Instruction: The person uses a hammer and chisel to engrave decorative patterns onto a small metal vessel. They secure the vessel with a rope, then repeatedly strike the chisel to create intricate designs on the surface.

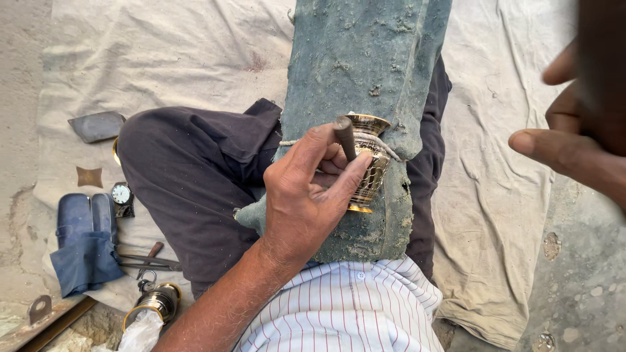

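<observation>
A small engraved brass vase lies on its side against a long grey-green crusted block that rests across my lap, with a thin cord tying it on. My left hand grips a short dark metal punch between thumb and fingers, with the punch's lower end at the vase's patterned side. Raised at the right edge, close to the camera and blurred, is my right hand. Its fingers curl around a dark shape that I cannot make out.
I sit cross-legged on a pale cloth sheet. At the left lie a wristwatch, a blue folded cloth, metal shears, a second brass vessel, a dark plate and a small brass piece. Bare concrete lies at the right.
</observation>
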